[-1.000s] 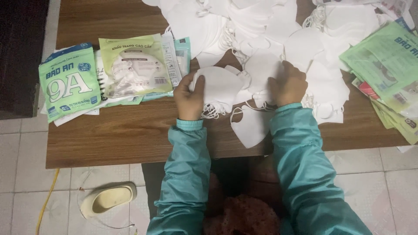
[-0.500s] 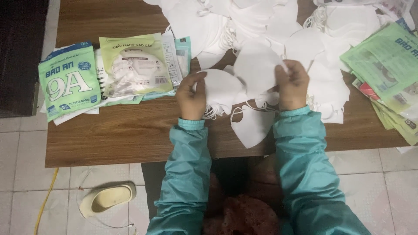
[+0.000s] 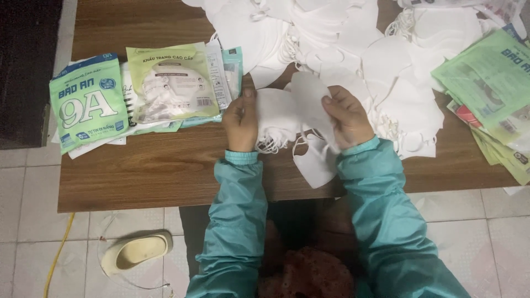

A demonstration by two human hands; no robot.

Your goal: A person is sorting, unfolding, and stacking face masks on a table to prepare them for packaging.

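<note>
My left hand (image 3: pixel 241 122) grips the left edge of a small stack of white face masks (image 3: pixel 277 116) lying on the wooden table (image 3: pixel 165 165). My right hand (image 3: pixel 346 117) holds a single white mask (image 3: pixel 310 98) upright by its edge, just above and right of that stack. Another white mask (image 3: pixel 314 163) lies below my hands at the table's front edge, partly overhanging it. Both arms wear teal sleeves.
A large heap of white masks (image 3: pixel 353 38) covers the far middle and right of the table. Green printed packets (image 3: pixel 88 105) and a pale packet (image 3: pixel 171 83) lie at the left; more green packets (image 3: pixel 491 83) at the right. A slipper (image 3: pixel 135 251) sits on the tiled floor.
My right hand has lifted one mask from the heap and brought it left toward the stack under my left hand. The left hand has stayed in place.
</note>
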